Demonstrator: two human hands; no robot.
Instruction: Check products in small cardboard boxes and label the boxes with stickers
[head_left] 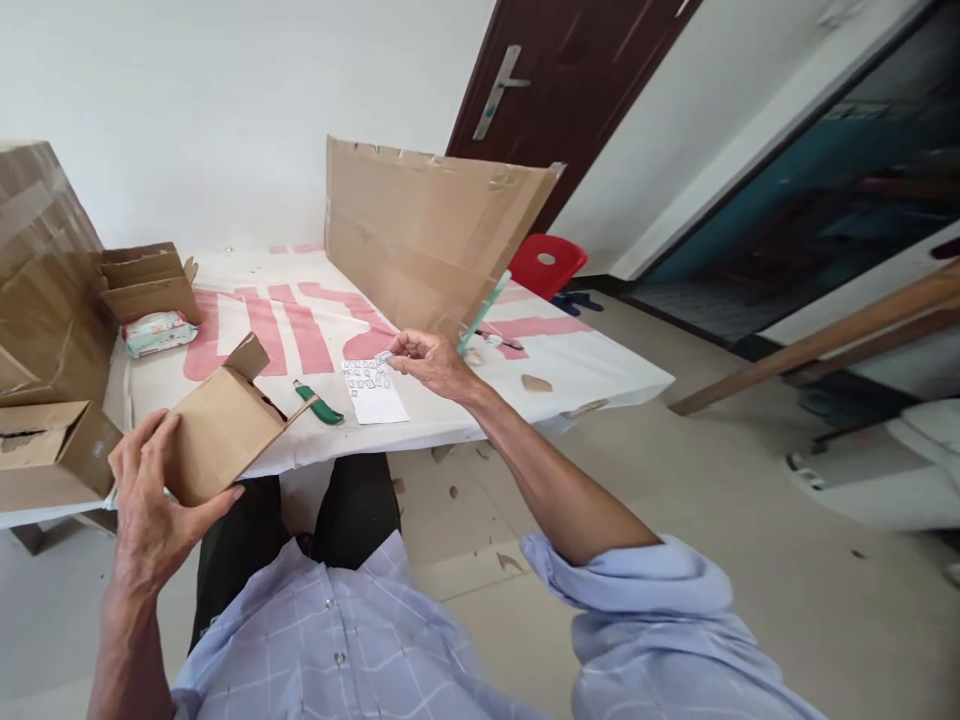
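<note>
My left hand (154, 495) grips a small brown cardboard box (214, 430), tilted at the table's front edge with its end flaps sticking out. Over a white paper sheet (381, 404) printed or drawn with rows of small shapes, my right hand (431, 362) is closed in a pinch. Between its thumb and finger is a small whitish piece with dark marks (383, 357), too small to make out fully. A green utility knife (319, 402) lies on the cloth between the box and the sheet.
A large cardboard panel (435, 235) stands on the cloth-covered table (480, 420). On the left are a big taped carton (45, 270), an open box (150, 280), another box (56, 455) and a soft packet (159, 333). A red chair (551, 262) stands beyond. Cardboard scraps litter the floor.
</note>
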